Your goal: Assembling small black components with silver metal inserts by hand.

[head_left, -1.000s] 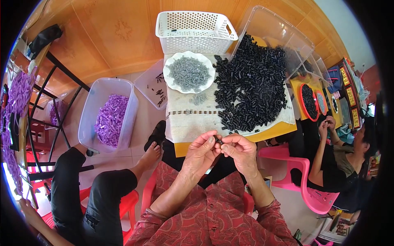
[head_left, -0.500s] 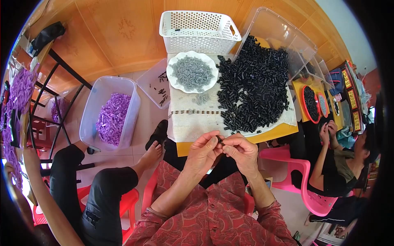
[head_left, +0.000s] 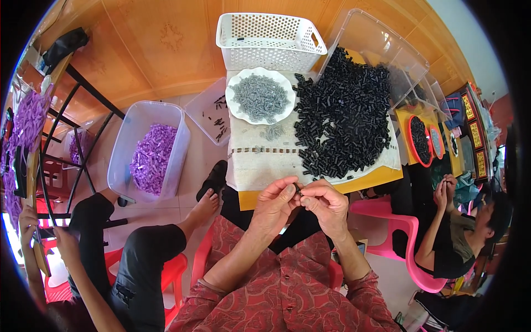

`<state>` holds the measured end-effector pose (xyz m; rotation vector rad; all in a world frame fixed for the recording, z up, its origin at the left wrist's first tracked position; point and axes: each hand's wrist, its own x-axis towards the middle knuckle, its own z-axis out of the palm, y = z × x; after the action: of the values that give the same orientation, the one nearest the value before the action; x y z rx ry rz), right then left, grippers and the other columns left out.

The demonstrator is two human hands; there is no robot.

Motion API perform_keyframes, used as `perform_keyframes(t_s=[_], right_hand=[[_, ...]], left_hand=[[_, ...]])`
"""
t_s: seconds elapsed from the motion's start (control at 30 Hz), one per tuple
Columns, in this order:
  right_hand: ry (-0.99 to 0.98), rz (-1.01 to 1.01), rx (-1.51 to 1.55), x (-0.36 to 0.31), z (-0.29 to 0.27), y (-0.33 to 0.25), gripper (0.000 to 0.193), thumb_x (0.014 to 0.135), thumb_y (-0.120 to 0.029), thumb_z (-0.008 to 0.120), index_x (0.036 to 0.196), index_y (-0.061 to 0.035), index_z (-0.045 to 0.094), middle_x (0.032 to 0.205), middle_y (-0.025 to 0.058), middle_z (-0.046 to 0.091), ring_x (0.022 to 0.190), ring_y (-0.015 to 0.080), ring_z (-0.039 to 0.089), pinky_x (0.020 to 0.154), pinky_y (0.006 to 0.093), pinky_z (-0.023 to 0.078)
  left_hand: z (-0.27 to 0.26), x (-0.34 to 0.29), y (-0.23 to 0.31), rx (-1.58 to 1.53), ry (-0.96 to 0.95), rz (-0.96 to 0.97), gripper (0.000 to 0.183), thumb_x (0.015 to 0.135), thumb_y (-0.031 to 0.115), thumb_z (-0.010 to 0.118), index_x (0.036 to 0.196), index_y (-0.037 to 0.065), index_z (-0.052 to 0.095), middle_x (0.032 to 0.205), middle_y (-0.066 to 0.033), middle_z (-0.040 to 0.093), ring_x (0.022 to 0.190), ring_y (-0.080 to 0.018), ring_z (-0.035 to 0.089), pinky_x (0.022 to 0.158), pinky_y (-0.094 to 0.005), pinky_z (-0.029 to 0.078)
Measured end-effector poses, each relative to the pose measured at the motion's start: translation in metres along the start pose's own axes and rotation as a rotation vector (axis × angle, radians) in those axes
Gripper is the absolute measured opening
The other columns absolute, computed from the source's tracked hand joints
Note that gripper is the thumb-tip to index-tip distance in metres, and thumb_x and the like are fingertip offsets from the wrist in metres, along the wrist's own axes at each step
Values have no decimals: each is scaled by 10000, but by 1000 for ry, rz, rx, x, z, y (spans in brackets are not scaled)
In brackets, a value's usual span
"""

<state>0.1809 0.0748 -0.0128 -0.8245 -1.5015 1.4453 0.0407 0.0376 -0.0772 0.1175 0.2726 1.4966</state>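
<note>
Just beyond the near edge of the table, my left hand (head_left: 272,209) and my right hand (head_left: 327,208) meet fingertip to fingertip. Between them they pinch a small black plastic tube (head_left: 298,190), mostly covered by the fingers. A large heap of similar short black tubes (head_left: 345,116) covers the right part of the table. To its left a white scalloped plate (head_left: 237,114) bears many small clear-grey pieces (head_left: 260,98). A few more clear pieces (head_left: 272,133) lie loose on the pale cloth (head_left: 257,169) below the plate.
A white perforated basket (head_left: 271,58) stands behind the plate, and a clear bin (head_left: 381,41) lies tipped behind the heap. On the floor at left is a tub (head_left: 181,160) of purple pieces. One person sits left; another sits right, beyond a pink chair (head_left: 410,238).
My hands stay almost in place, still pinching the black tube. The person at left has lowered their hands from the purple strands. The person at right has moved their hands slightly nearer.
</note>
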Motion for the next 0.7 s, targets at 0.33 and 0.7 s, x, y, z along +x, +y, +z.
perform_keyframes(t_s=[0.33,0.7], right_hand=[[0,-135,-220,-2,2,-7,145,899,71,689,1042,52,686,1038,130,647,881,174,695,796,274,583],[-10,-308,-560,-2,10,-24,150,865,52,734,1006,8,710,1015,129,675,803,135,676,687,212,522]], left_hand=[[2,-1,-1,35,-106,72,290,1023,78,567,1303,41,631,1196,-118,677,1009,-172,633,922,-352,532],[0,-4,0,-13,-164,63,287,1009,57,579,1288,66,648,1195,-107,673,1089,-185,616,969,-354,506]])
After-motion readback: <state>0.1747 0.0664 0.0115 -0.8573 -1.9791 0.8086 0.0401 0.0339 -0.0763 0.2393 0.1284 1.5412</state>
